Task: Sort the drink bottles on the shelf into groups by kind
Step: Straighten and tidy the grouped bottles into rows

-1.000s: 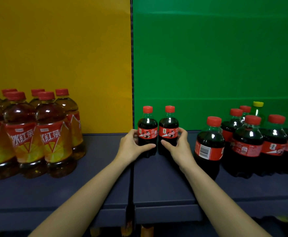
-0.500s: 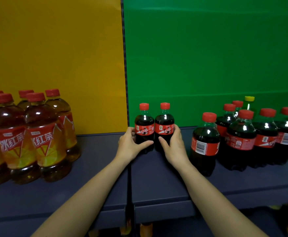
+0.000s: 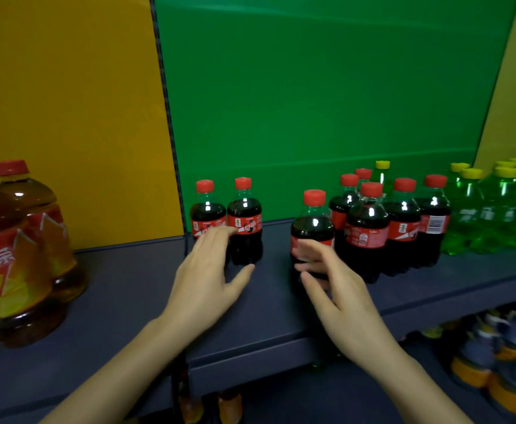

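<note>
Half a second back, gripping the pair of small cola bottles [image 3: 244,209], one per hand; now released. Left hand [image 3: 207,280] open, fingers spread, just in front of the pair, fingertips crossing the left label; touching or not, cannot tell. Right hand [image 3: 339,295] open too, fingers loosely curved at the lone cola bottle [image 3: 311,228] at three o'clock of the pair, holding nothing yet. Pair upright against the green back panel [image 3: 311,102], apart from the cola cluster [image 3: 370,231] further toward three o'clock. Reads as one placement finished and the next cola pick starting. Left to sort: a yellow-capped green bottle [image 3: 382,172] lodged at twelve o'clock of the cluster, away from the other green bottles [image 3: 471,215] at far three o'clock. Writing: "红茶" on the iced tea bottles [image 3: 21,246] at nine o'clock; white script and a barcode on red cola labels, brand not legible.
</note>
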{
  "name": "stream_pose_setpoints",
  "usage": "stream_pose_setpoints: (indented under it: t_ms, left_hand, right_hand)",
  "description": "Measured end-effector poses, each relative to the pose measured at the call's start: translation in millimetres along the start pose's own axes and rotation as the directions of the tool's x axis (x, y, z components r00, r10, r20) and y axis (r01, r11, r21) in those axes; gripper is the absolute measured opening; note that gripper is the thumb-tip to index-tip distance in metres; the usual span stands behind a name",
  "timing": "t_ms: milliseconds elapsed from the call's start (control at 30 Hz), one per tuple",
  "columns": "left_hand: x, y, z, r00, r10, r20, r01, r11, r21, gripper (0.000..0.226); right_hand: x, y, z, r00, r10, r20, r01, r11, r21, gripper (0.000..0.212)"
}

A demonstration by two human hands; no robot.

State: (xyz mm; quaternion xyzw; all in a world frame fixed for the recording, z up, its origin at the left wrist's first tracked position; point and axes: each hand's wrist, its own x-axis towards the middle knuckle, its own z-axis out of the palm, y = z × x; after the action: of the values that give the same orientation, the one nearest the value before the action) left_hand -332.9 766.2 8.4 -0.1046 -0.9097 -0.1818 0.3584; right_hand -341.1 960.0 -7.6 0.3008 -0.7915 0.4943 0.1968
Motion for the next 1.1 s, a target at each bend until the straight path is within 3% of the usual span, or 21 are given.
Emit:
stream_pose_setpoints:
  t_ms: [167, 267, 400, 567, 800, 933, 1100]
  left_hand:
    - [1.2, 52.4, 21.3, 0.995, -0.085, 0.051, 0.093, 0.974, -0.207, 0.075]
    - [4.7, 78.4, 42.2, 0.985, -0.165, 0.052, 0.173, 0.946, -0.274, 0.086]
    - [10.9, 97.1, 71.2, 0.965, -0.261, -0.011, 0.243, 0.915, -0.321, 0.09]
    - [21.4, 102.5, 95.3, 0.941, -0.337, -0.033, 0.307, 0.891, -0.336, 0.097]
    - [27.3, 96.2, 104.9, 0.891, -0.453, -0.033, 0.405, 0.825, -0.395, 0.066]
    - [22.6, 87.7, 95.8, 0.876, -0.483, -0.007, 0.434, 0.793, -0.427, 0.066]
    - [14.4, 73.1, 78.8, 0.873, -0.487, 0.008, 0.443, 0.786, -0.431, 0.064]
  right_hand:
    - [-4.3, 29.8, -53.2, 0.974, -0.01, -0.228, -0.002, 0.998, -0.055, 0.029]
    - [5.7, 55.5, -69.5, 0.95, 0.035, -0.312, -0.069, 0.993, -0.1, 0.036]
    - [14.6, 77.2, -70.8, 0.962, 0.057, -0.268, -0.103, 0.982, -0.159, 0.054]
    - [18.9, 82.4, -67.4, 0.973, 0.09, -0.212, -0.117, 0.986, -0.116, 0.067]
    - [23.0, 88.6, -70.7, 0.995, 0.071, -0.075, -0.08, 0.989, -0.121, 0.071]
    - [26.7, 94.5, -75.2, 0.996, 0.091, 0.009, -0.091, 0.996, -0.017, 0.064]
    - [29.0, 90.8, -69.3, 0.989, 0.099, 0.11, -0.095, 0.995, -0.04, 0.078]
